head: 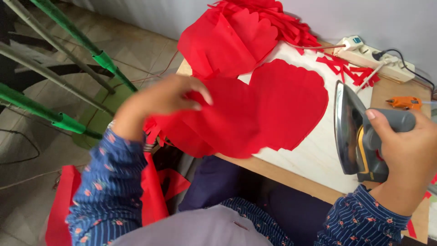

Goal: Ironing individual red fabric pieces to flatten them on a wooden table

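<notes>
A large red fabric piece [268,109] with scalloped edges is lying across a pale wooden board [314,155] on a table, its left part hanging over the near edge; the left hand [159,98] is resting on that left part, fingers bent down and pressing the cloth rather than pinching it, so far as the view is showing; the right hand [405,150] is wrapping tightly around the grey handle of an electric iron [357,132], which is standing tilted up on its heel just beside the fabric's right edge, its shiny soleplate facing the cloth and not touching it; to press well here, it seems wise to be smoothing the cloth flat with the left hand, keeping those fingers well away from the soleplate, and lowering the iron flat rather than on its edge; behind the piece, a heap of more red fabric [227,36] is lying at the board's far corner, with small red offcuts [348,68] near a white power strip [382,59]; an orange glue gun [405,102] is lying by the iron; green metal poles [73,27] are slanting at the left above a tiled floor.
</notes>
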